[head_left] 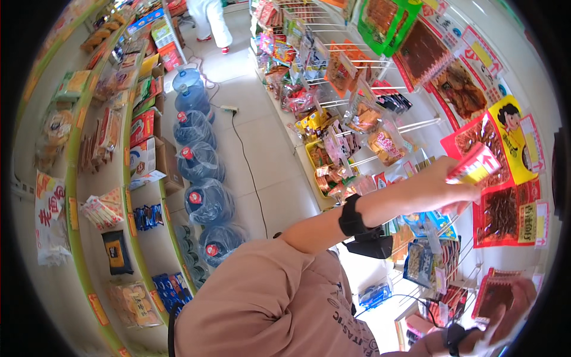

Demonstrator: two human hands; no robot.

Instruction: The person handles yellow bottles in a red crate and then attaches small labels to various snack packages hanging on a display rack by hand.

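Observation:
My left hand (pixel 459 185) reaches across to the hanging snack rack on the right, beside a price card (pixel 479 165) with a red arrow that covers part of the fingers; whether the fingers grip something is hidden. Behind it hangs a red and yellow snack packet (pixel 513 138), and a red packet of dark strips (pixel 497 218) hangs just below. Which hand this is follows from the arm's place in view. My right hand (pixel 504 317), blurred, is at the lower right with fingers spread, in front of a red-edged snack packet (pixel 488 294).
Wire hooks (pixel 419 125) carrying many snack packets jut from the right wall. Large blue water bottles (pixel 207 201) stand in a row on the floor beside a black cable (pixel 250 165). Shelves with packaged bread (pixel 55 125) line the left. A person in white trousers (pixel 209 20) is at the far end.

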